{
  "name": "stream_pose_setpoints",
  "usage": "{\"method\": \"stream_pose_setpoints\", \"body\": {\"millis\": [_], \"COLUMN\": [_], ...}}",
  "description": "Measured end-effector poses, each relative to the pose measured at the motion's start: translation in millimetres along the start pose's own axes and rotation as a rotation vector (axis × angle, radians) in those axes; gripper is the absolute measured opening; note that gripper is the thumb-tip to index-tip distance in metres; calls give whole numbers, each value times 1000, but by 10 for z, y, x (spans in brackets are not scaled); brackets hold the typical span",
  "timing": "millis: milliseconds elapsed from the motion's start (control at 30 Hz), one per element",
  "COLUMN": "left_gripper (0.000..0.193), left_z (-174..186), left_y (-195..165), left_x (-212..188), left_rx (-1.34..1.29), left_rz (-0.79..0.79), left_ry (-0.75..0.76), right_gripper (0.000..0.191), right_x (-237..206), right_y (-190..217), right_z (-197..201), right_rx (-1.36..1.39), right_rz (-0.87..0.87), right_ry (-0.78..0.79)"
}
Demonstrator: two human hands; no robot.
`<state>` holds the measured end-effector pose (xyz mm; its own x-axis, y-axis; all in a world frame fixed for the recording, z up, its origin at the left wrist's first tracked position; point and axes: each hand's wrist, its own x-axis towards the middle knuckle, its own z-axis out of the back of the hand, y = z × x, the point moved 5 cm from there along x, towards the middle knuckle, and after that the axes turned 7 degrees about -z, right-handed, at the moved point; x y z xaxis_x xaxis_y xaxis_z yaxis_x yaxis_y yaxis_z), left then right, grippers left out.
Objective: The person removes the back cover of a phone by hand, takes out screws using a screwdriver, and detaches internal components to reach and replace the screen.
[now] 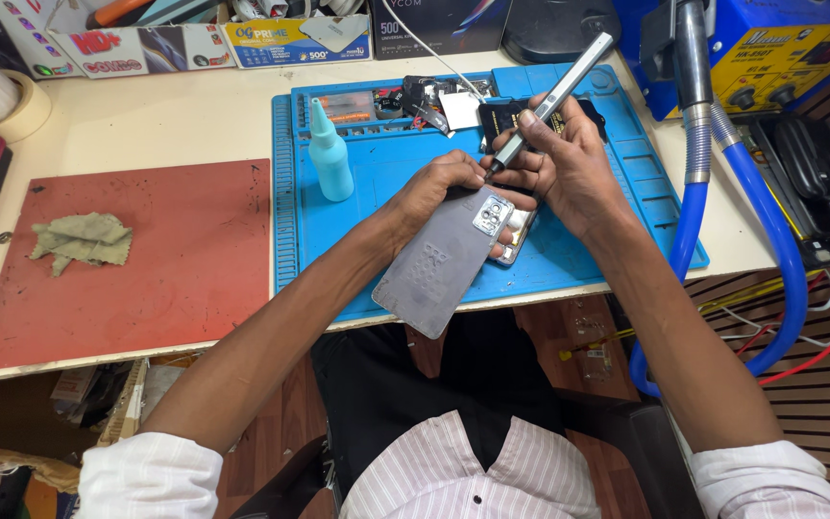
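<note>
My left hand (pixel 439 187) grips the upper edge of a grey phone (pixel 444 258) lying back-up and slanted on the blue work mat (pixel 377 240); its lower end juts past the table's front edge. My right hand (pixel 564 163) holds a slim silver pen-type screwdriver (pixel 554 96), tilted, with its tip down near the phone's camera block (pixel 494 214), close to my left fingers. Whether the tip touches the phone is hidden by my fingers.
A pale blue squeeze bottle (pixel 329 154) stands on the mat's left part. Small parts and a black piece (pixel 506 115) lie at the mat's far edge. A red mat (pixel 146 269) with a crumpled grey cloth (pixel 84 240) lies left. Blue hoses (pixel 770 250) hang right.
</note>
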<state>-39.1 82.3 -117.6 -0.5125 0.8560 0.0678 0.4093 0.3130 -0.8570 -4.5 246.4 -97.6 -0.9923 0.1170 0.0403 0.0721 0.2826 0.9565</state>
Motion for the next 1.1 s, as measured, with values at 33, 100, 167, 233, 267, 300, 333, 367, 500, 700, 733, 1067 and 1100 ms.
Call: {"method": "stream_pose_setpoints", "body": {"millis": [33,100,167,233,267,300,333,367,500,700,733,1067,1100], "left_gripper": [39,39,37,37,37,38,40,42,58,60,60,55,55], "left_z": [3,12,26,45,52,59,62,58,-2,-64,-68,-58,-61], "left_y": [7,20,23,9,2,4,3,4,-13,-45,-44,-32,-33], "left_x": [1,11,25,36,35,27,21,18,-13,-19,-17,-16,-13], "left_rx": [0,7,23,6,-3,-19,-35,-52,-11,-44,-45,-1,-1], "left_rz": [1,1,-1,-11,-17,-3,10,22,56,56,58,53,47], "left_ry": [-5,-14,-23,-38,-47,-60,-71,-80,-23,3,3,-28,-25], "right_gripper": [37,38,37,38,39,39,38,38,35,31,31,31,31], "right_x": [-2,-8,-15,-25,-29,-33,-36,-39,-49,-56,-58,-49,-45], "right_y": [1,9,19,13,8,2,4,11,47,53,54,41,40], "right_z": [2,-5,-23,-43,-54,-66,-73,-71,-81,-78,-81,-64,-59], "right_rx": [-4,-6,-1,-15,-22,-2,17,35,75,71,64,44,35], "right_rz": [-6,-15,-23,-45,-57,-62,-66,-69,-31,-17,-16,-23,-20], "right_ry": [-1,1,10,-8,-16,-19,-24,-29,-5,-18,-15,-1,-2]}}
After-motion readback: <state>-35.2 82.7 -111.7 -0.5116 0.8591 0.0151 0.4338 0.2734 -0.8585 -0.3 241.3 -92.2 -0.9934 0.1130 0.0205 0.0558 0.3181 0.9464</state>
